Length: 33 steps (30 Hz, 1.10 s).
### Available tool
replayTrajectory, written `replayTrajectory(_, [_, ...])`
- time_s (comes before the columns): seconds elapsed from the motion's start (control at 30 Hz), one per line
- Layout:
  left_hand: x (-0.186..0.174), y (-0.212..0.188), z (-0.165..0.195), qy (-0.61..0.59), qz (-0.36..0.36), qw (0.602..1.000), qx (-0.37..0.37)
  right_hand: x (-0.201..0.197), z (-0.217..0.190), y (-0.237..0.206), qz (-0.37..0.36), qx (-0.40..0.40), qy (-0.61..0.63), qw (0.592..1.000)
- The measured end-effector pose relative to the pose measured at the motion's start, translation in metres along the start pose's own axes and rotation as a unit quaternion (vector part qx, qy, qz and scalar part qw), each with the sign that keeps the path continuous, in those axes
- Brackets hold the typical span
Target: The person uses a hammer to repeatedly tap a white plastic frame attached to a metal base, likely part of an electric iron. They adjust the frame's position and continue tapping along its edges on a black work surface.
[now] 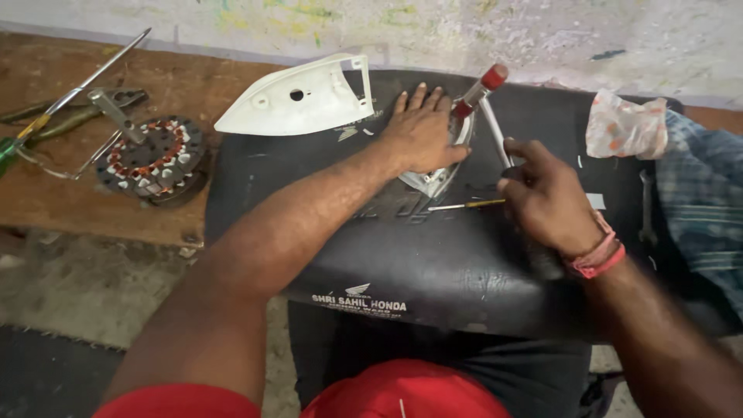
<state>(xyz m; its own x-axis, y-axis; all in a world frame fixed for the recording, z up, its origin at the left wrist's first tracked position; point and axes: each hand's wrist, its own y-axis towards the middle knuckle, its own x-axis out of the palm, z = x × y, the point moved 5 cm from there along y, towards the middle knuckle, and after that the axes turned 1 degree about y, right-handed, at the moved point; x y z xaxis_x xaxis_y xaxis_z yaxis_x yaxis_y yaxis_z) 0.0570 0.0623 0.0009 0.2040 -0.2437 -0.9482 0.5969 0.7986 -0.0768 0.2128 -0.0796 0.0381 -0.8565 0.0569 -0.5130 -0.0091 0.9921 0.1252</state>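
Head view: left hand [420,133] lay flat, fingers spread, palm pressing the metal iron base [433,179] onto the black seat cushion [402,248], forearm stretched diagonally forward. Right hand [546,203] was curled shut around a screwdriver [467,205], its tip aimed at the base. White iron cover [298,97] sat just beyond, near a motor stator [151,159].

Pretty rough little workshop corner. The wall [480,31] at the back is whitewashed, chipped and smeared with bits of green and yellow paint. A worn wooden bench [70,193] runs along it, scuffed brown top. Below is a dusty grey concrete floor [93,286]. Light is flat and dim.
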Motion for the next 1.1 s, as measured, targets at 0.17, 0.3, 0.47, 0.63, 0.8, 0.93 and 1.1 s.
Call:
replayTrajectory(0.17, [-0.001, 0.001, 0.001, -0.006, 0.016, 1.0, 0.0, 0.0, -0.004, -0.006, 0.042, -0.021, -0.01, 0.999])
replayTrajectory(0.3, [0.0, 0.0, 0.002, 0.001, -0.002, 1.0, -0.013, -0.004, 0.002, -0.009, 0.047, 0.02, 0.013, 0.999])
replayTrajectory(0.47, [-0.003, -0.003, 0.002, 0.003, -0.004, 1.0, -0.016, -0.002, -0.008, -0.008, 0.04, -0.144, -0.175, 0.973])
replayTrajectory(0.63, [-0.004, -0.003, 0.003, 0.006, 0.001, 1.0, -0.01, -0.004, -0.002, -0.008, 0.045, -0.061, -0.202, 0.976])
replayTrajectory(0.8, [-0.002, 0.0, 0.003, 0.001, -0.007, 1.0, -0.015, -0.009, -0.009, -0.008, 0.04, -0.085, -0.188, 0.978])
replayTrajectory(0.93, [-0.01, 0.0, 0.006, 0.02, 0.015, 1.0, 0.006, -0.011, 0.007, -0.007, 0.007, -0.003, -0.102, 0.995])
replayTrajectory(1.1, [-0.022, -0.014, 0.011, 0.034, 0.082, 0.996, -0.009, -0.022, 0.03, -0.019, 0.081, -0.055, 0.187, 0.977])
